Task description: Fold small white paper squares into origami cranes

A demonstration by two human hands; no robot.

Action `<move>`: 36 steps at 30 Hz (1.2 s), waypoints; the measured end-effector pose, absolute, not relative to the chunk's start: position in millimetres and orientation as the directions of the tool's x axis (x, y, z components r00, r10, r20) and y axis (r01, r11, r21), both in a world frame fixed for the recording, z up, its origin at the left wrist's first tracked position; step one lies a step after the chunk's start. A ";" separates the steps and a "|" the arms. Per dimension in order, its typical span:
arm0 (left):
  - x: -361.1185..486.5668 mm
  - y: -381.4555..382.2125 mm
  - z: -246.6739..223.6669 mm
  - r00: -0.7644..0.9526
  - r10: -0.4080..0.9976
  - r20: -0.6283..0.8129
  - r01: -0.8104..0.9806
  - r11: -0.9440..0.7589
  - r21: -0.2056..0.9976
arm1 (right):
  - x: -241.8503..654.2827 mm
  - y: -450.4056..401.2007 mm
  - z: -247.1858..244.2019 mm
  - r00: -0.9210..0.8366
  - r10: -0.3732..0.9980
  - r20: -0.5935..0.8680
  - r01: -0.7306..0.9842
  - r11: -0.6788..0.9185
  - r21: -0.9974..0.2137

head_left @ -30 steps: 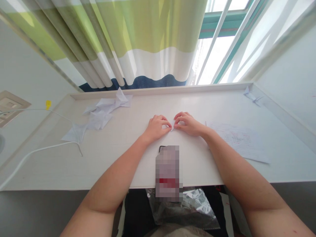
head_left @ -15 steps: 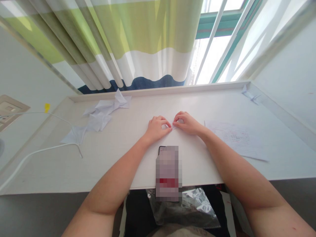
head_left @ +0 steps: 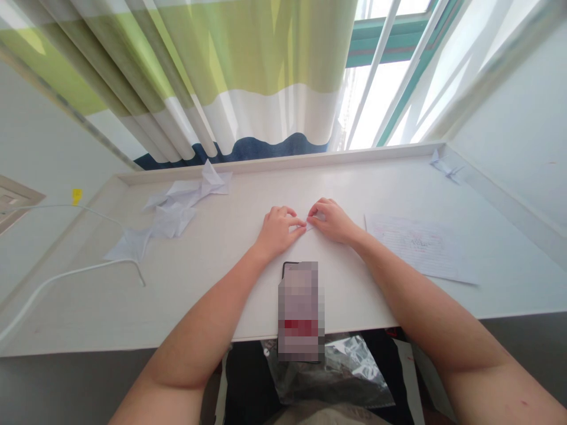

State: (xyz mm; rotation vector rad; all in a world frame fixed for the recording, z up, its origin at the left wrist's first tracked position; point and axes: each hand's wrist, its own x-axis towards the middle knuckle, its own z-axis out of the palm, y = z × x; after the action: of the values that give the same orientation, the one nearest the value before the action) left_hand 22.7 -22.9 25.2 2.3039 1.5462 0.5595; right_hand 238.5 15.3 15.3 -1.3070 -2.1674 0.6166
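Between my hands, on the white desk, lies a small piece of white paper (head_left: 309,228), mostly covered by my fingers. My left hand (head_left: 280,229) pinches its left side with thumb and fingertips. From the right, my right hand (head_left: 331,219) has its fingers closed on the other side of the paper, the fingertips of both hands almost meeting. The paper's shape and folds are too small and hidden to make out. Just in front of my wrists is a phone (head_left: 300,307), its screen blurred out, reaching over the desk's front edge.
Several folded white paper pieces (head_left: 175,215) lie at the back left, near a white cable (head_left: 80,271). Smaller folded papers (head_left: 445,167) sit in the back right corner. Written sheets (head_left: 420,248) lie by my right forearm. A clear plastic bag (head_left: 336,372) is below the desk edge.
The view has shifted slightly. Both hands stay pinched on the small paper, with only slight finger movement. The other things rest where they were.
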 end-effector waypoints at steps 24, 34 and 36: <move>28.1 -43.4 46.5 0.569 0.822 -0.002 0.803 -0.556 0.213 | 228.3 23.8 4.3 -0.132 0.945 0.298 0.844 0.265 -0.466; 23.7 -37.1 53.0 0.519 0.844 0.133 0.784 -0.533 0.318 | 228.5 26.6 11.8 -0.099 0.965 0.243 0.849 0.209 -0.485; 21.1 -33.2 49.8 0.491 0.852 0.181 0.789 -0.523 0.323 | 227.5 25.1 13.9 -0.097 0.967 0.236 0.857 0.201 -0.475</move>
State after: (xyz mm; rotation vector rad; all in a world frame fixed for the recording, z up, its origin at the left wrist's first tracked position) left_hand 21.1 -33.2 49.8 2.5379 1.4152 0.4754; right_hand 227.5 25.1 13.9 -1.6923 -1.9908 0.2956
